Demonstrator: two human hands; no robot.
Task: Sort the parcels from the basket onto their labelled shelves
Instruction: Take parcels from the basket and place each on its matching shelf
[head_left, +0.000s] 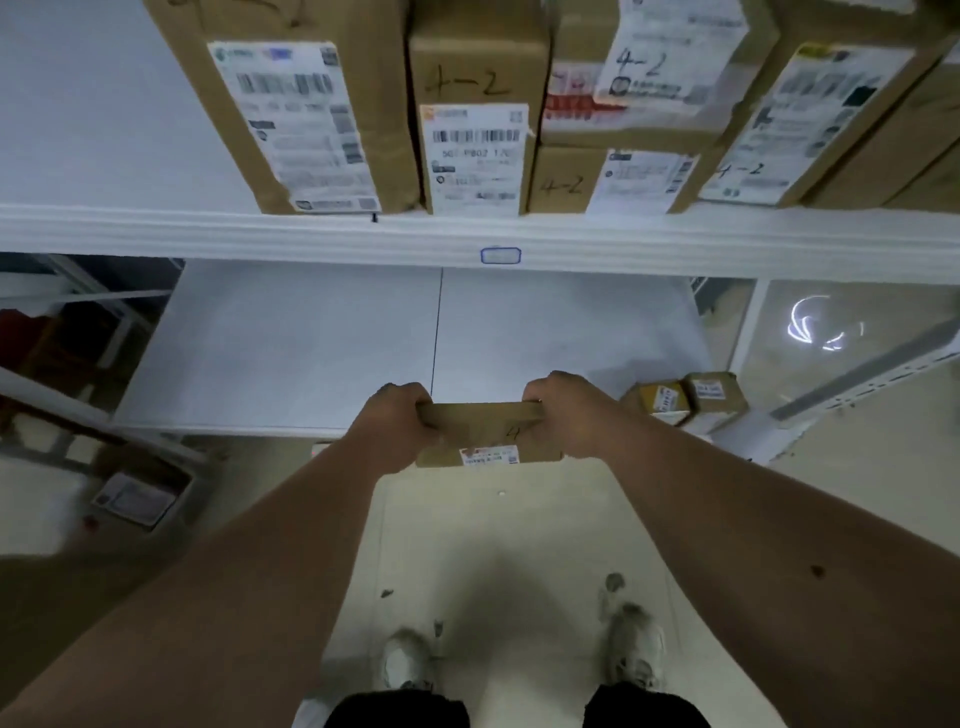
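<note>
While both hands, left (397, 415) and right (563, 413), clasp its short ends, the parcel (485, 434) hangs before the lower shelf (311, 343); it looks light, stiff cardboard, best held there.

Brown labelled parcel (483, 434) held level before lower shelf (311, 338).

"4-2" handwritten on upper-shelf boxes (480, 83), "4" on held parcel (485, 434)

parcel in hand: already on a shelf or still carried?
Still carried. The small parcel is gripped at its ends by the left hand and right hand, in front of the lower shelf, not resting on it.
</note>
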